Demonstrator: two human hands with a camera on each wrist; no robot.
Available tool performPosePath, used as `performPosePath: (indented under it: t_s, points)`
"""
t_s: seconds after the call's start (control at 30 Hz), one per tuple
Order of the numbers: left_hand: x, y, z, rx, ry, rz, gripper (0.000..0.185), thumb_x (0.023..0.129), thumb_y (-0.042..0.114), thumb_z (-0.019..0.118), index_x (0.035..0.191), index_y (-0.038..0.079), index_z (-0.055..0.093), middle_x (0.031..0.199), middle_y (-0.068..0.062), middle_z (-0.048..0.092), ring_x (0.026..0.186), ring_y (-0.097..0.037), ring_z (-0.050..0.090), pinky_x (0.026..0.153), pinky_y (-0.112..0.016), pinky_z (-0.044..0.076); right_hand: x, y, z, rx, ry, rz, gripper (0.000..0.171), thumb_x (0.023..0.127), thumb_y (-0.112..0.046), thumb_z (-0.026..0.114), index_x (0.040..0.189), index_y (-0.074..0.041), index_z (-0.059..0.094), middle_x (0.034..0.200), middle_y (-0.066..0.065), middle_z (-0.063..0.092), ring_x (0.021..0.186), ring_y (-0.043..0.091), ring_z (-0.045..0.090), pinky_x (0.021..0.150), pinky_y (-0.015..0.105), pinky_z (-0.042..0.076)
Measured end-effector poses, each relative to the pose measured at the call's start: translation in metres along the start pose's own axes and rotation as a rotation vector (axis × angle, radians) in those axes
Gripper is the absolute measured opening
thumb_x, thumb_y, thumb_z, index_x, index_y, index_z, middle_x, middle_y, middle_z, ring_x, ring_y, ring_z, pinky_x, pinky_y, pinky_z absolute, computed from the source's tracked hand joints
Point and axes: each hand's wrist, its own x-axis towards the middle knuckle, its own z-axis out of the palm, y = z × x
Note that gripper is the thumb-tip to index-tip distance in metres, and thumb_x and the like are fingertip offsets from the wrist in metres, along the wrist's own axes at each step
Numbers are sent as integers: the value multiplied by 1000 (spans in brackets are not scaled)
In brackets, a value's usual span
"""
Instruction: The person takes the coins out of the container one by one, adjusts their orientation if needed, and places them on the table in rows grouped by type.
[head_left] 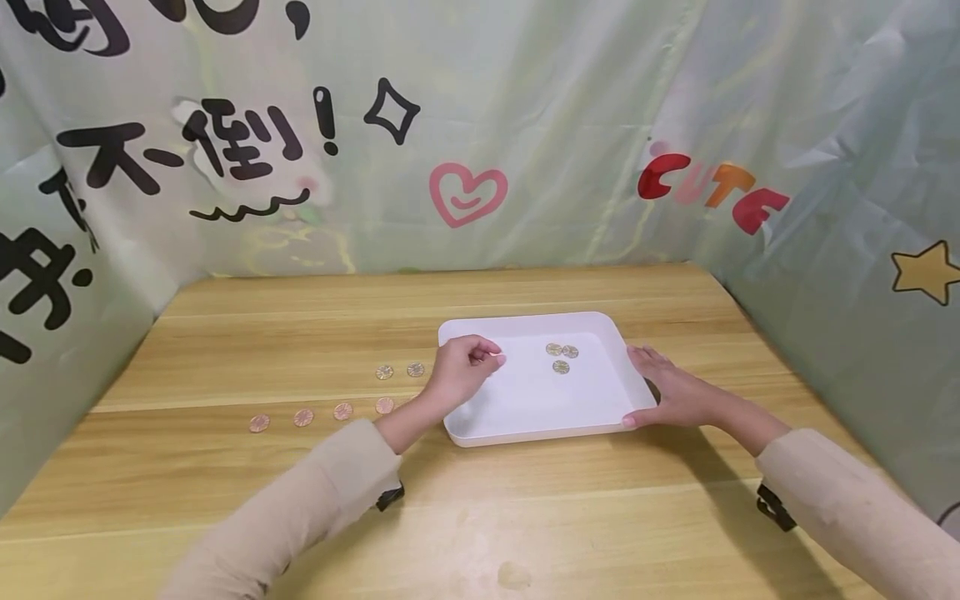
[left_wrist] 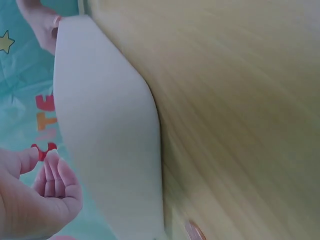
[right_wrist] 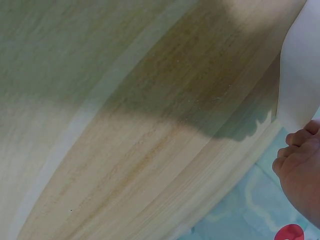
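Note:
A shallow white tray (head_left: 525, 408) sits on the table, with three gold-coloured coins (head_left: 561, 367) in its right half. My left hand (head_left: 467, 367) hovers over the tray's left side, fingers loosely curled. In the left wrist view, the thumb of that left hand (left_wrist: 42, 195) stands slightly apart from the fingertips, and no coin shows between them. At the tray's right end my right hand (head_left: 675, 396) holds the edge, thumb at the near corner and fingers along the side. The right wrist view catches the fingers of that right hand (right_wrist: 300, 165) against the tray wall (right_wrist: 300, 75).
Left of the tray, several copper-coloured coins (head_left: 303, 417) lie in a row on the wooden table (head_left: 225, 500). Behind them are two paler coins (head_left: 384, 372). A printed curtain (head_left: 570, 125) closes off the back and sides.

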Motion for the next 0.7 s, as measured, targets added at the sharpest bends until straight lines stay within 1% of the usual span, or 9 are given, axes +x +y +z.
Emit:
performPosePath:
  t_s: [0.1,0.23,0.37,0.5,0.57,0.7]
  points:
    - [5,3,12,4,5,18,12,83,8,66,90,-2,68,80,-14,66,70,-13,56,63,-17,46,0,0,-1,2,0,-1,112,69,-44,77,141,15,13,147,37,13,134,53,11,105,65,16]
    - [13,7,28,-21,4,15,13,82,7,66,91,-2,67,81,-15,66,72,-17,60,64,-18,49,0,0,-1,3,0,0,113,69,-44,77,141,15,13,146,37,13,134,54,11,105,65,16]
    - [21,11,42,-46,15,0,14,82,7,67,92,-2,67,81,-14,66,72,-17,60,62,-16,47,0,-1,-1,8,-2,-2,113,69,-43,77,141,15,13,146,37,13,134,54,10,104,65,16]
    - [28,13,56,-53,29,-17,13,82,6,67,92,-2,67,78,-13,65,72,-15,58,58,-13,43,0,-1,-1,13,-2,-6,113,69,-43,77,141,15,13,147,37,13,135,53,10,105,65,16]
    - [31,13,62,-43,30,-35,13,83,7,67,92,-1,67,78,-11,64,71,-13,57,56,-12,41,0,0,0,11,-1,-9,113,69,-43,77,141,15,13,147,37,13,135,53,10,105,65,16]
    - [36,13,74,-27,56,-62,12,82,8,68,92,1,67,77,-9,65,70,-11,55,55,-12,39,0,0,0,11,1,-15,113,69,-43,77,141,15,13,147,37,13,134,53,10,104,65,16]
